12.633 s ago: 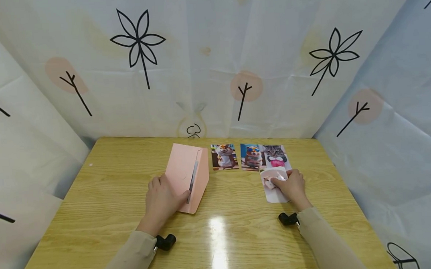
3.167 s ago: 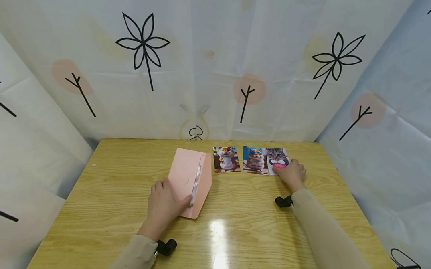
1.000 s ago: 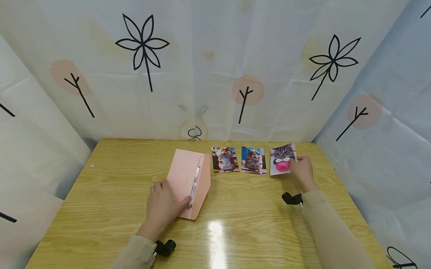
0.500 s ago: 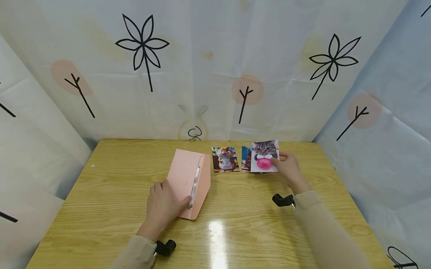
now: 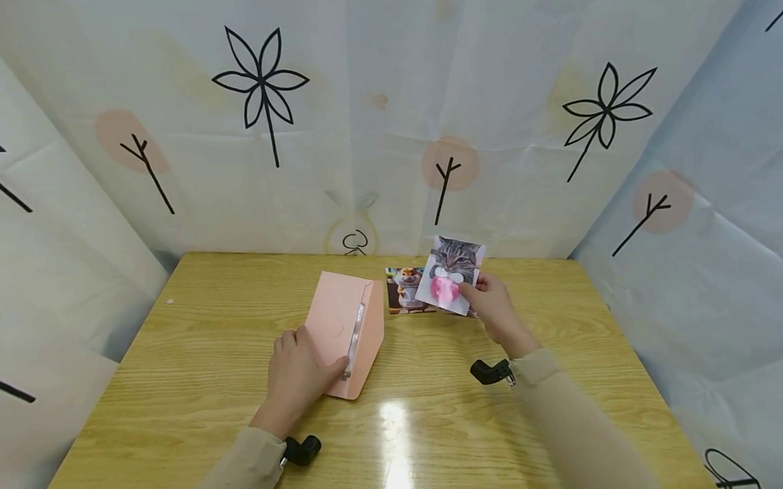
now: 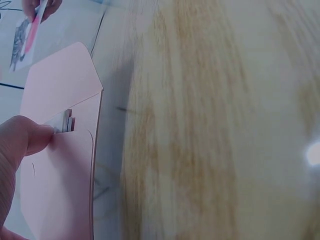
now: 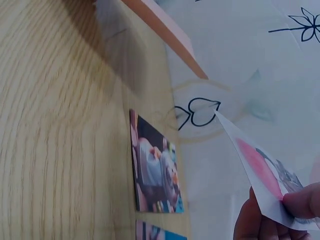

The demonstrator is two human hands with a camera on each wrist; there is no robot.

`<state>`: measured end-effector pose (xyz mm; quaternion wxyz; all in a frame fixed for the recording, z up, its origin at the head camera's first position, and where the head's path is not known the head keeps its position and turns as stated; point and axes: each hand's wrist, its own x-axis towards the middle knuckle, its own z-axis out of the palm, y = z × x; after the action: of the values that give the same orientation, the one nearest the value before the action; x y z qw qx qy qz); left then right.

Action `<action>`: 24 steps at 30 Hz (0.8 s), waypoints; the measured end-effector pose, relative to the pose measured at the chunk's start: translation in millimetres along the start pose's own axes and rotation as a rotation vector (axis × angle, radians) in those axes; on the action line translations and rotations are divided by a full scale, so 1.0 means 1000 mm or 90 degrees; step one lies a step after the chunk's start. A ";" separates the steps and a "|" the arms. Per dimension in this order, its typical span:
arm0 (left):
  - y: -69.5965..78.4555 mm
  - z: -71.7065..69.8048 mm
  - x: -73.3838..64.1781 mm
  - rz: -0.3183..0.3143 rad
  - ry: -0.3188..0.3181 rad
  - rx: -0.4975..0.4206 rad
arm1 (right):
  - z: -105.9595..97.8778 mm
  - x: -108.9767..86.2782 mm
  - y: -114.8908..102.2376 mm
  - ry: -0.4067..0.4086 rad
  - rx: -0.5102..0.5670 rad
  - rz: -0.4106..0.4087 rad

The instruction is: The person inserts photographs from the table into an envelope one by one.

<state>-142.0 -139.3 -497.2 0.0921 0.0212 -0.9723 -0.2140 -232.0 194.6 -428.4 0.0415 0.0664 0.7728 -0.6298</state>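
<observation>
Over the far table | right hand is pinching cat card by its right edge; left hand is gripping pink envelope | I'm judging card light, bendy, easily creased, best held by edges

Wrist section: the left sleeve, lower left of the head view, and the right sleeve, lower right, are long and beige. A black elbow-shaped left module and matching right module each adjoin a small silver fitting at the cuff. Left hand and right hand: bare.
</observation>
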 end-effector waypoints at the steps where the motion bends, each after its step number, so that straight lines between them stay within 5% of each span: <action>1: 0.000 0.000 0.000 0.001 0.000 0.002 | 0.004 -0.001 -0.001 -0.005 0.007 -0.008; 24: 0.006 0.000 0.001 0.006 0.000 0.008 | 0.073 -0.019 -0.003 -0.063 -0.002 -0.059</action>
<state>-142.6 -134.1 -494.2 0.0929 0.0173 -0.9737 -0.2075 -214.6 121.2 -437.6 0.0509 -0.0009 0.7732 -0.6321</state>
